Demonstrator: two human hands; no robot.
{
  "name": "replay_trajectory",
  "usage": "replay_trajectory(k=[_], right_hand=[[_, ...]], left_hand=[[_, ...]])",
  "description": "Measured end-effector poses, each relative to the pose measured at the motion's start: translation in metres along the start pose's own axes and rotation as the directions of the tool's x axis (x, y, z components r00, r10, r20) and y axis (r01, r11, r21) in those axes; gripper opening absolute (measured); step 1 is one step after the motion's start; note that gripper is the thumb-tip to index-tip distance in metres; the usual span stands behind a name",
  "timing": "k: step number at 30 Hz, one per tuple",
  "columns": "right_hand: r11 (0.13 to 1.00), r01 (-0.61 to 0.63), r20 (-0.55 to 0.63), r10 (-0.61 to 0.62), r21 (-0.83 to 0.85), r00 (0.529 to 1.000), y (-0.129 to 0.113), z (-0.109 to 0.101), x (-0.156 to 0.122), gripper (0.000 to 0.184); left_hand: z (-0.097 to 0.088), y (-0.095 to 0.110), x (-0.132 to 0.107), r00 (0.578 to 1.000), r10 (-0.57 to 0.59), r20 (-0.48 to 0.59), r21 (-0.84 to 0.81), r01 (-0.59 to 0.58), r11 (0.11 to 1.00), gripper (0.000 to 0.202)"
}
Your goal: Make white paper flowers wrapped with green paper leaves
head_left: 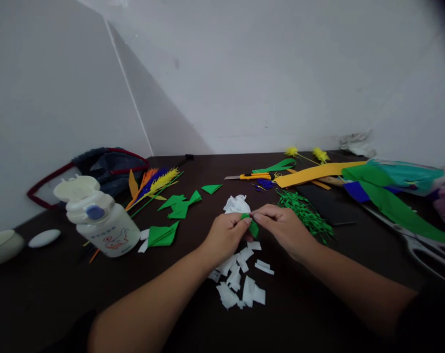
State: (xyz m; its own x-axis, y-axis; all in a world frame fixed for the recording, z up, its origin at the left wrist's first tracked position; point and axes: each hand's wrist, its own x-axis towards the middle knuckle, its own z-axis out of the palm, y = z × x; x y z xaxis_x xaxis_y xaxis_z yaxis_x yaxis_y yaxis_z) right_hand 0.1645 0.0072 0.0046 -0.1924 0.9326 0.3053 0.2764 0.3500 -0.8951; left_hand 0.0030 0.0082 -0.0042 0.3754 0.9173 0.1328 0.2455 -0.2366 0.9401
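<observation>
Where the dark table [41, 294] meets the pale wall, it is strewn with craft paper. A long yellow strip [318, 173] lies at the far right, and a white glue bottle [100, 223] lies on its side at the left.

Both forearms reach in from the near edge and meet at the table's middle. The left hand [224, 235] is curled nearly closed, its thumb and fingertips pinched on a green paper piece [252, 226]. The right hand [284, 228] is closed in the same way and grips the same piece from the other side, held just above the table.

A heap of green fringe [305, 211] lies just right of the right hand. White scraps [240, 279] are scattered below the hands. A crumpled white paper flower [237, 204] sits just behind the left hand's fingers; whether it touches them is hard to tell.
</observation>
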Motion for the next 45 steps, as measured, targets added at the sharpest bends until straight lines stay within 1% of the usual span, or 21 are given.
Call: replay_trajectory(k=[2,4,6,7,9,12,14,16,18,20,22,25,27,30,33,36,38,39,41,43,45], right_hand=[[0.997,0.059,0.024,-0.058,-0.052,0.998,0.001,0.001,0.0,0.015],[0.987,0.11,0.038,-0.107,-0.118,0.994,0.003,0.002,0.0,0.017],[0.962,0.177,0.028,-0.175,-0.206,0.984,0.005,0.004,-0.001,0.018],[0.941,0.217,0.024,-0.218,-0.259,0.976,0.005,0.005,-0.002,0.018],[0.875,0.304,0.018,-0.321,-0.376,0.947,0.006,0.005,-0.003,0.019],[0.732,0.408,0.042,-0.462,-0.546,0.886,0.006,0.005,-0.006,0.019],[0.65,0.439,0.067,-0.514,-0.62,0.855,0.005,0.005,-0.007,0.018],[0.612,0.449,0.091,-0.525,-0.651,0.846,0.004,0.003,-0.008,0.017],[0.626,0.445,0.104,-0.503,-0.64,0.858,0.003,0.002,-0.007,0.015],[0.681,0.417,0.107,-0.449,-0.602,0.887,0.003,0.001,-0.005,0.013],[0.748,0.365,0.104,-0.373,-0.554,0.922,0.003,0.0,-0.003,0.012],[0.823,0.29,0.111,-0.271,-0.489,0.956,0.002,-0.001,-0.001,0.011],[0.859,0.246,0.119,-0.215,-0.449,0.969,0.0,-0.001,-0.001,0.01],[0.917,0.137,0.114,-0.102,-0.375,0.988,-0.002,-0.002,-0.001,0.006],[0.962,0.032,0.112,-0.002,-0.273,0.994,-0.001,-0.003,0.0,0.002],[0.975,0.011,0.08,0.007,-0.223,0.997,0.002,-0.004,0.001,0.007],[0.977,0.017,0.071,-0.002,-0.214,0.998,0.002,-0.005,0.002,0.009],[0.976,0.02,0.073,-0.004,-0.215,0.997,0.002,-0.005,0.001,0.009],[0.967,0.04,0.077,-0.021,-0.25,0.997,-0.001,-0.005,0.001,0.008],[0.947,0.08,0.076,-0.06,-0.312,0.995,-0.004,-0.003,-0.001,0.007],[0.93,0.117,0.079,-0.095,-0.349,0.992,-0.005,-0.002,-0.002,0.005]], left_hand=[[0.001,-0.001,0.0,1.0,0.011,-0.002,0.028,-0.011,1.0,0.032],[0.003,-0.001,0.0,1.0,0.001,-0.011,0.011,0.0,1.0,0.032],[0.005,0.0,0.001,0.999,-0.034,-0.019,-0.059,0.033,0.998,0.029],[0.007,0.001,0.001,0.998,-0.057,-0.02,-0.121,0.054,0.991,0.026],[0.011,0.005,0.001,0.995,-0.099,-0.007,-0.285,0.093,0.954,0.021],[0.017,0.012,-0.001,0.991,-0.127,0.042,-0.498,0.131,0.857,0.013],[0.019,0.014,-0.003,0.989,-0.131,0.069,-0.537,0.147,0.831,0.011],[0.018,0.015,-0.004,0.988,-0.137,0.071,-0.499,0.155,0.853,0.014],[0.015,0.013,-0.003,0.989,-0.145,0.043,-0.389,0.15,0.909,0.017],[0.009,0.011,-0.002,0.992,-0.127,-0.013,-0.226,0.121,0.966,0.019],[0.003,0.008,-0.001,0.996,-0.064,-0.067,-0.084,0.059,0.995,0.021],[-0.003,0.007,0.001,0.995,0.044,-0.089,0.016,-0.043,0.999,0.023],[-0.005,0.008,0.002,0.993,0.089,-0.081,0.075,-0.083,0.994,0.017],[-0.005,0.011,0.001,0.991,0.088,-0.1,0.159,-0.071,0.985,0.005],[-0.005,0.014,0.001,0.993,0.051,-0.11,0.187,-0.03,0.982,0.008],[-0.006,0.014,0.0,0.996,0.039,-0.085,0.185,-0.022,0.982,0.011],[-0.006,0.013,0.0,0.998,0.035,-0.05,0.158,-0.026,0.987,0.011],[-0.006,0.013,-0.001,0.999,0.037,-0.027,0.144,-0.033,0.989,0.015],[-0.006,0.013,-0.001,0.998,0.052,0.023,0.154,-0.055,0.987,0.024],[-0.005,0.013,-0.001,0.996,0.069,0.051,0.203,-0.078,0.976,0.022],[-0.004,0.011,-0.001,0.996,0.07,0.049,0.223,-0.08,0.972,0.021]])
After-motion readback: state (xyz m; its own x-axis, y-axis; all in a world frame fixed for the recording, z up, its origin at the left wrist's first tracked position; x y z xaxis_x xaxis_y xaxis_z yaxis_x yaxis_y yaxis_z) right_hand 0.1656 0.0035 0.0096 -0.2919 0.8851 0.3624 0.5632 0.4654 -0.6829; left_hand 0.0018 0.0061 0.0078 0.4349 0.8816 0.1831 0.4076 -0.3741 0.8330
